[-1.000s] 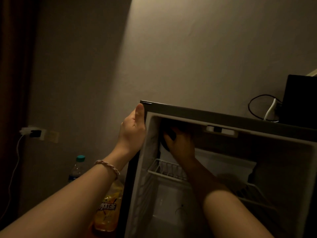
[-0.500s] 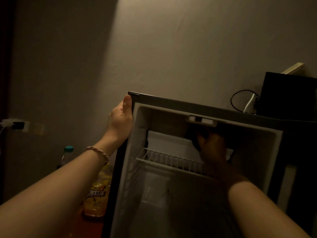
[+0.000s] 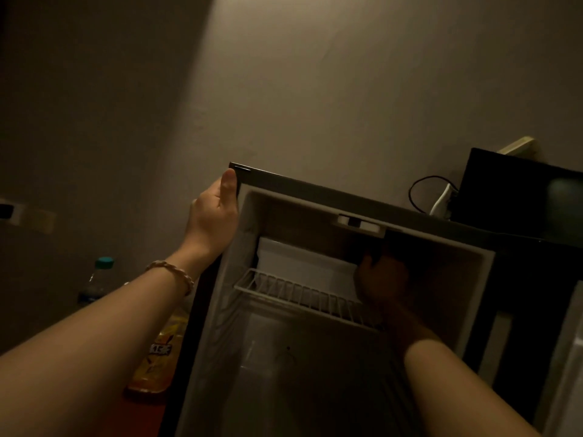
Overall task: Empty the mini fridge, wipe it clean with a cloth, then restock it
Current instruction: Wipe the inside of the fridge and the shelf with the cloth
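Observation:
The mini fridge stands open, with nothing visible inside besides its white wire shelf and a white panel at the back. My left hand grips the cabinet's top left corner, thumb up along the front edge. My right hand reaches deep into the upper right of the interior, just above the shelf. It holds a dark cloth against the shadowed inner wall. The cloth is barely visible in the dim light.
A clear bottle with a teal cap and a yellow drink bottle stand on the floor left of the fridge. A black box and a looped cable sit on the fridge top. The open door is at the right.
My right hand has slid with the cloth from the upper left of the fridge interior across to the upper right. My left hand keeps its grip on the corner.

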